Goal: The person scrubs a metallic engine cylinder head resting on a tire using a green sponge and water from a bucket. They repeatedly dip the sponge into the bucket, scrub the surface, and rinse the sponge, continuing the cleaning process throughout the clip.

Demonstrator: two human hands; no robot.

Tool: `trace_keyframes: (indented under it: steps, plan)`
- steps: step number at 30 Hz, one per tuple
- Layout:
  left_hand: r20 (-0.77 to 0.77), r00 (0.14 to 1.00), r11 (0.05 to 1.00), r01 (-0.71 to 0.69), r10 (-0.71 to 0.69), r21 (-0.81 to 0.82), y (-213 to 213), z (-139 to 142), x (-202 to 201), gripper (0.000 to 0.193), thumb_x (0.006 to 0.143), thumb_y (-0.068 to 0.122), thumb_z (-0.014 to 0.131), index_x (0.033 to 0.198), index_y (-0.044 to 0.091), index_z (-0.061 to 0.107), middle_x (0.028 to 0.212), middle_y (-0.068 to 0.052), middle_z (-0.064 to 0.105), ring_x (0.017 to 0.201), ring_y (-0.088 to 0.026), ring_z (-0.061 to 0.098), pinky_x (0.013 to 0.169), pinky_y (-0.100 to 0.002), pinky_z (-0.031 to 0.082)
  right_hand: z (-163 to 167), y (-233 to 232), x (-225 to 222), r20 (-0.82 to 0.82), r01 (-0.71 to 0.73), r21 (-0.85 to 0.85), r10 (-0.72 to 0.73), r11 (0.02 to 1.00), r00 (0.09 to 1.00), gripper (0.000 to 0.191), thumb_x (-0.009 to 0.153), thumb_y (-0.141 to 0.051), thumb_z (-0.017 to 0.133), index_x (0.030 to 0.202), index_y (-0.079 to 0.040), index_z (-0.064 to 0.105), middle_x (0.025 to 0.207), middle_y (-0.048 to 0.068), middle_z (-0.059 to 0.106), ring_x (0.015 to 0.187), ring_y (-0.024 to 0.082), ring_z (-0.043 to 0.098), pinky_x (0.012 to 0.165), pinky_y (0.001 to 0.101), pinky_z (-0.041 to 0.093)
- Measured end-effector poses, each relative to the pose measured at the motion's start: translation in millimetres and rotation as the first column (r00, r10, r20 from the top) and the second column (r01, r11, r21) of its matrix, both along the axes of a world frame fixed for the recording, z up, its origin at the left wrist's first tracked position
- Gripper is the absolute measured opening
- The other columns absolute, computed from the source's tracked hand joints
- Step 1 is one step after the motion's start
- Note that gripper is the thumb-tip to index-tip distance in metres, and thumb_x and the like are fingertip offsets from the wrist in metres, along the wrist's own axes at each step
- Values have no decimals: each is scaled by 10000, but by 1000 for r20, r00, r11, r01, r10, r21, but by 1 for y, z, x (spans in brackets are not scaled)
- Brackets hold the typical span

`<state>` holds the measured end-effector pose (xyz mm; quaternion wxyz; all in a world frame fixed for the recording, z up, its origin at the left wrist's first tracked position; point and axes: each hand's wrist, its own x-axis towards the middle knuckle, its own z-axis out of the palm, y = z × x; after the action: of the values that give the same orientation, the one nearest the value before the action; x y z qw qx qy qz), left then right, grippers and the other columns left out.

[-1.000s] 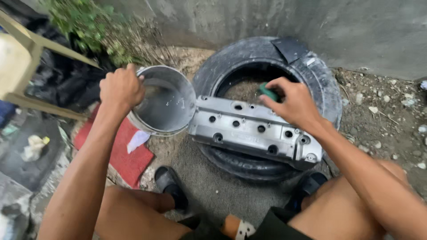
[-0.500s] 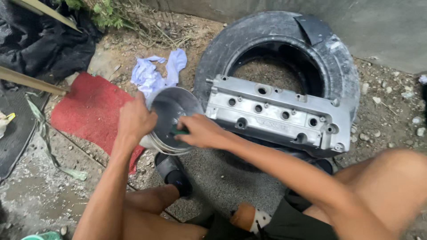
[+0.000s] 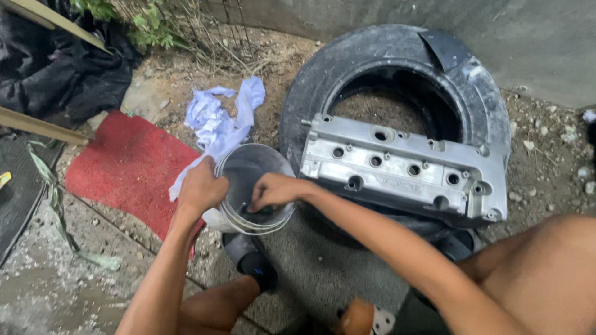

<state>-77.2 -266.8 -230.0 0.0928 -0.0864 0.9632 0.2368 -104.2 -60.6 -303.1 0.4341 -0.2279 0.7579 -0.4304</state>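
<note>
Worn tyre (image 3: 397,56) being used as rest on ground; silver engine cover (image 3: 403,167) being carried across it. Grey pail (image 3: 248,170), just left of tyre beside red mat (image 3: 124,167), being steadied at rim by left hand (image 3: 202,189), fingers clenched on rim. Right hand (image 3: 276,189) being dipped inside, fingers curled around something dark-green, probably scouring pad; identity hard to make out. Step judged: wetting pad. Next move likely calling for lift toward cover. Pail's contents being hidden.

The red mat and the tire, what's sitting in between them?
In the head view, a small bucket sits between the red mat and the tire, with a crumpled white rag behind it. The left hand grips its rim; the right hand reaches inside.
</note>
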Motion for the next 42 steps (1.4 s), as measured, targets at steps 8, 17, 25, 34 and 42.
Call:
trace_keyframes:
  steps: [8,17,25,34,42]
  plan:
    - [-30,998,999,-47,46,-9,-12,0,-16,416,730,166,607,1066,-79,610,953,-388,681,989,-545,659,911,-574,502,61,114,-17,-749,169,148,-1,974,663,356,767,-327,830,1034,-100,767,926,183,727,884,372,693,792,483,544]
    - [-51,997,998,-51,50,-30,-14,4,-34,400,749,177,613,1058,-76,628,982,-378,681,987,-543,659,925,-561,509,47,116,-5,-815,244,126,-40,961,578,280,736,-247,810,966,-90,782,882,182,703,922,372,668,846,466,543]
    - [-71,996,999,-49,50,18,8,31,-35,388,740,142,593,1059,-75,638,935,-371,698,945,-515,691,907,-552,527,68,88,11,-727,115,102,-5,988,686,326,808,-262,767,1052,-46,751,885,187,722,865,365,684,802,492,543]
    - [-250,967,997,-51,38,-49,35,71,-47,326,724,121,613,990,-56,678,946,-390,671,967,-553,650,907,-582,502,8,-51,-41,-867,135,334,249,933,431,142,840,-114,704,950,-52,771,975,171,755,973,408,713,761,480,601]
    - [-289,956,998,-56,50,-12,23,52,-70,361,727,112,613,1034,-65,681,971,-390,665,967,-560,641,903,-582,493,56,12,-68,-542,22,-189,-123,982,831,359,804,-265,795,1091,-52,759,1034,152,792,910,239,776,824,361,603]
